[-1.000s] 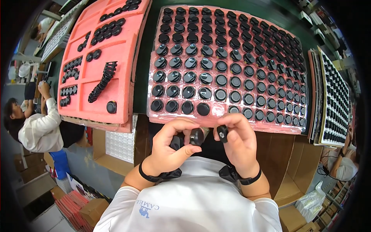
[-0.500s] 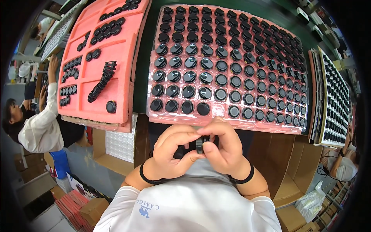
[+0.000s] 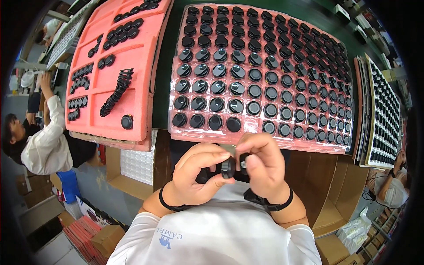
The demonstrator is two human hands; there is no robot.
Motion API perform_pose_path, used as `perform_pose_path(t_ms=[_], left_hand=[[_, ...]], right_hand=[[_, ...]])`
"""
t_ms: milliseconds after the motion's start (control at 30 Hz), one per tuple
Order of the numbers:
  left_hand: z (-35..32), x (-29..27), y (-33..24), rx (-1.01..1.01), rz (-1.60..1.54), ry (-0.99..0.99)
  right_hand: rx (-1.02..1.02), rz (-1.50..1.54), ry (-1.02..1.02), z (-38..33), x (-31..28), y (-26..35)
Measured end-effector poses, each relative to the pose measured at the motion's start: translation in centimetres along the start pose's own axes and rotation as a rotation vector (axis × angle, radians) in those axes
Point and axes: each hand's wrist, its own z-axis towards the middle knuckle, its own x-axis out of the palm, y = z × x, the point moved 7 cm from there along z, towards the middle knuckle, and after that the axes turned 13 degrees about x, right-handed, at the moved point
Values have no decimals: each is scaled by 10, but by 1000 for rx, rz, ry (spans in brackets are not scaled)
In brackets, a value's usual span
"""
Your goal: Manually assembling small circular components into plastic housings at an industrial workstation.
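In front of my chest, my left hand (image 3: 196, 170) pinches a black round knob-like part (image 3: 228, 168) edge-on between thumb and fingers. Just to its right, my right hand (image 3: 264, 165) grips a smaller black piece (image 3: 243, 162) with a light spot on it. A narrow gap separates the two pieces. Beyond my hands lies a clear plastic tray (image 3: 248, 128) on pink foam, with rows of black round parts (image 3: 234, 124) in its pockets. One pocket in the nearest row holds no part.
At the left, a pink foam tray (image 3: 99, 121) carries several small black parts and a curved stack of black rings (image 3: 117, 92). Stacked trays (image 3: 382, 119) stand on the right. Cardboard boxes (image 3: 132, 187) sit below the table. A co-worker in a white sleeve (image 3: 48, 141) works at far left.
My right hand has moved slightly right with the smaller black piece, away from the round part. My left hand stays nearly in place. At the left, the co-worker's arm has shifted.
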Motion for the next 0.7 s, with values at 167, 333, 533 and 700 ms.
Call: perform_pose_path(t_ms=[167, 333, 533, 700], left_hand=[[1, -2, 1, 9, 4, -21], [-1, -3, 3, -32, 4, 4], [-4, 0, 12, -141, -75, 45], [-10, 2, 23, -247, -204, -14]], right_hand=[[-268, -286, 58, 1, -3, 10], [-300, -481, 18, -3, -6, 14], [-413, -680, 33, -6, -1, 23], [-376, -682, -5, -2, -11, 25]])
